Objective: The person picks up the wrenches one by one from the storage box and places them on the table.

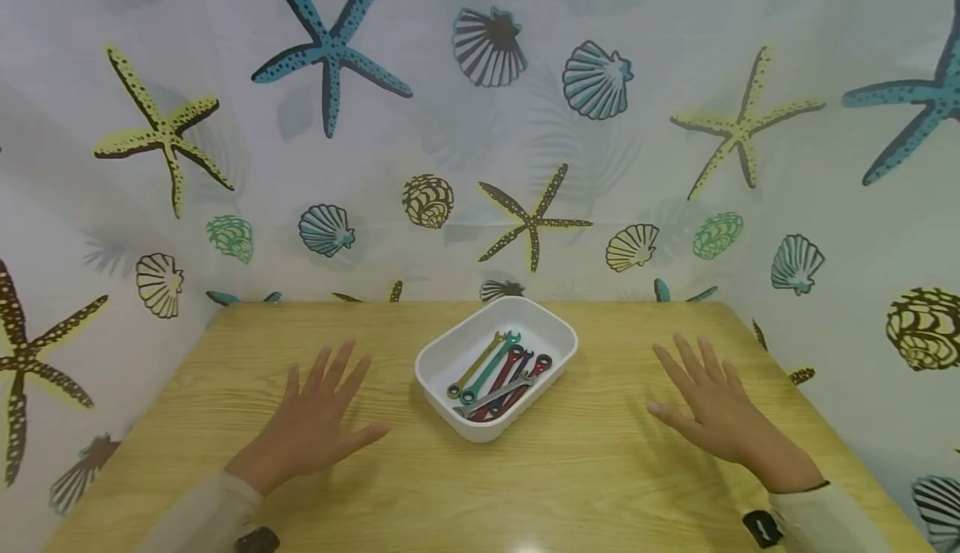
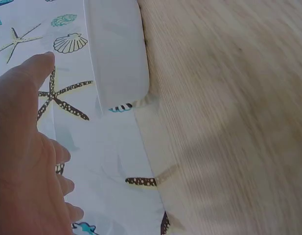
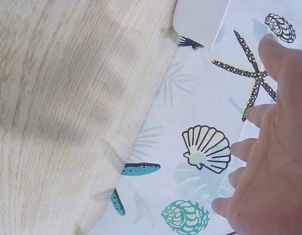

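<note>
In the head view a white plastic tray (image 1: 480, 430) sits at an angle on the wooden table. Several combination wrenches lie in it: a yellow wrench (image 1: 477, 363), a green wrench (image 1: 491, 368), red ones, a dark blue one, and a silver wrench (image 1: 495, 395) across the top. To the tray's left my left hand (image 1: 318, 420) is held with its fingers spread, nothing in it. My right hand (image 1: 712, 411) is on the other side, likewise spread and holding nothing. Both wrist views show the tray's outer wall (image 2: 119, 54) beyond the thumb.
The pale wooden table (image 1: 585, 486) reaches back to a white curtain (image 1: 450, 137) printed with starfish and shells, which also hangs along both sides. Dark straps with small devices show at both sleeves (image 1: 817, 515).
</note>
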`<state>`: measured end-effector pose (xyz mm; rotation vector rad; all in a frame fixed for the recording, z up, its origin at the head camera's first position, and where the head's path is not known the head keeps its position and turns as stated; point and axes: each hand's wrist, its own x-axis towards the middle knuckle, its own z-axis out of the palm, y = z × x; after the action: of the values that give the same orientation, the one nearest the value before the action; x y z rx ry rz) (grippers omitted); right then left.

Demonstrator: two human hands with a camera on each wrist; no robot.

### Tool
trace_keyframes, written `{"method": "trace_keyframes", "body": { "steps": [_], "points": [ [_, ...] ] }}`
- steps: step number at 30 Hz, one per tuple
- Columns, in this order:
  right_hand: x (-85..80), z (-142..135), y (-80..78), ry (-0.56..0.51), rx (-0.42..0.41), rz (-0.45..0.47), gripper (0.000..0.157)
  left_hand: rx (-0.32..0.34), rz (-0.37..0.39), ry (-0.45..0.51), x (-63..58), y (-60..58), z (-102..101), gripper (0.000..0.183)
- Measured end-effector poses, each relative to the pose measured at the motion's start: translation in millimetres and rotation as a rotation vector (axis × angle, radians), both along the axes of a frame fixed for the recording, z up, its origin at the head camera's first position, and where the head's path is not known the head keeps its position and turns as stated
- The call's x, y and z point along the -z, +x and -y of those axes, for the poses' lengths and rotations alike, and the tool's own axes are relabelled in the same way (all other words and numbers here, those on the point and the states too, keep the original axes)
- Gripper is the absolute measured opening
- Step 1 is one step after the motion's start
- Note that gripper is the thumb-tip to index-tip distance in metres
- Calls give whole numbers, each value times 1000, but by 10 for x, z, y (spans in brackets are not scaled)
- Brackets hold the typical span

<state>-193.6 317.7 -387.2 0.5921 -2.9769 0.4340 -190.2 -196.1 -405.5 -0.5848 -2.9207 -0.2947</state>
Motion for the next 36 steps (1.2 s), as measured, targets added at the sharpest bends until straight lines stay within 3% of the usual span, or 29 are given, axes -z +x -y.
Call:
{"method": "trace_keyframes", "body": {
  "steps": [10, 18, 25, 36],
  "points": [
    [3, 95, -39, -24, -13, 17, 77, 86, -9, 36, 0, -367, -574, 101],
    [27, 176, -60, -45, -26, 35, 76, 104, 88, 15, 184, -596, -879, 106],
    [52, 189, -65, -40, -30, 33, 74, 91, 146, 26, 326, -632, -942, 107],
    [16, 194, -46, -57, -38, 39, 73, 89, 147, 29, 332, -606, -960, 105]
  ]
}}
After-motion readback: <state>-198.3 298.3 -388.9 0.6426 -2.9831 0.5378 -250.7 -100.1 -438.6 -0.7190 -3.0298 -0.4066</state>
